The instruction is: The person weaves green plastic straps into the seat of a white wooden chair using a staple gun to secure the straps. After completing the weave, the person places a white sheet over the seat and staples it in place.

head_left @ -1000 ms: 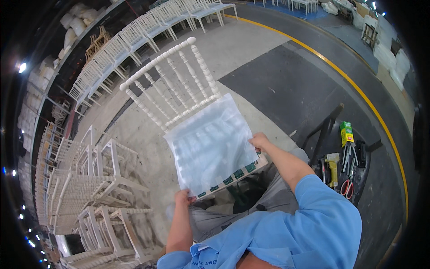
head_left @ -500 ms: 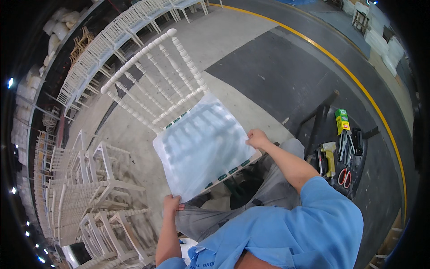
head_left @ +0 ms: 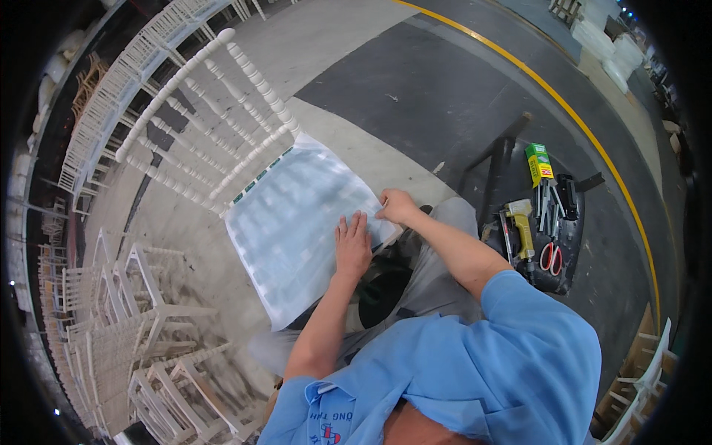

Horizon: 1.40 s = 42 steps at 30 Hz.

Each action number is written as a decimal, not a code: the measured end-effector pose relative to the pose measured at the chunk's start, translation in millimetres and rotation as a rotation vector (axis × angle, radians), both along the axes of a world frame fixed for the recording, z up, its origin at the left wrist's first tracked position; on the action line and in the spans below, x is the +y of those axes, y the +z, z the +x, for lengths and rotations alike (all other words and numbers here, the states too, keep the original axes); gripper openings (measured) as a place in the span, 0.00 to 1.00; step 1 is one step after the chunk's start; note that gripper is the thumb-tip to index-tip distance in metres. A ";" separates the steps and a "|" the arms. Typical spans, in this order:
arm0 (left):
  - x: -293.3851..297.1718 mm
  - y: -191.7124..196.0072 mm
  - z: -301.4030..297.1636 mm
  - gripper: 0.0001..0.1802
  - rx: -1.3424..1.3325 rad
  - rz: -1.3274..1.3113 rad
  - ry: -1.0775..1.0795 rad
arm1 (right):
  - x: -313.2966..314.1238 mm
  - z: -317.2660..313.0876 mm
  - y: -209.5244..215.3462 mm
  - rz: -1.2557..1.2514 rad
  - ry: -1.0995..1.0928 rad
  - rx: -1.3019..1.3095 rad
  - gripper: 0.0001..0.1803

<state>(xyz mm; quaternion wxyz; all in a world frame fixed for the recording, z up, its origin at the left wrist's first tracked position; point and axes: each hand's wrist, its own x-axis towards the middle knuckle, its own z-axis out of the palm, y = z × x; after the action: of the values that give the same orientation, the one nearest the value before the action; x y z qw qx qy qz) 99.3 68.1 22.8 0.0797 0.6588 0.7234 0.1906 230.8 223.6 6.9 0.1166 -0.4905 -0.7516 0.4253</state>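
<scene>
Left hand (head_left: 353,247) moved onto plastic sheet (head_left: 297,222), flat, open; right hand (head_left: 398,207) pinches sheet edge; staple gun (head_left: 521,226), scissors (head_left: 550,256) right.

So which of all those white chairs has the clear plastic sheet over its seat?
The white chair directly in front of the person, whose plastic sheet both hands press flat: left hand, right hand. The stacked chairs at left are bare frames.

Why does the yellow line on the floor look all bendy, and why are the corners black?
In the head view, the fisheye lens curves straight edges near the rim, so the yellow line bows; the corners fall outside the round picture and stay black. The white chair and both hands, left hand and right hand on the clear plastic sheet, look sharp; the light is even, with soft shadows.
</scene>
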 end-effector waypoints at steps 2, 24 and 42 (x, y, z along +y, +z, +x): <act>11.9 -12.2 10.6 0.30 0.063 -0.051 -0.028 | 1.7 13.3 -0.9 -0.018 -0.041 0.010 0.24; 16.5 -29.6 25.4 0.31 0.093 -0.028 -0.077 | -28.8 336.0 54.4 -0.063 -0.613 -0.521 0.33; 11.4 -30.7 25.0 0.30 -0.006 -0.002 0.001 | 19.2 119.3 196.4 -0.133 0.416 0.022 0.36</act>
<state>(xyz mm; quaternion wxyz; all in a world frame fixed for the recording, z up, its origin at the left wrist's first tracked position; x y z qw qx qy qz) 124.3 79.5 -7.9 0.0821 0.6578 0.7237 0.1919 350.2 242.8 203.3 0.0019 -0.3270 -0.8056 0.4941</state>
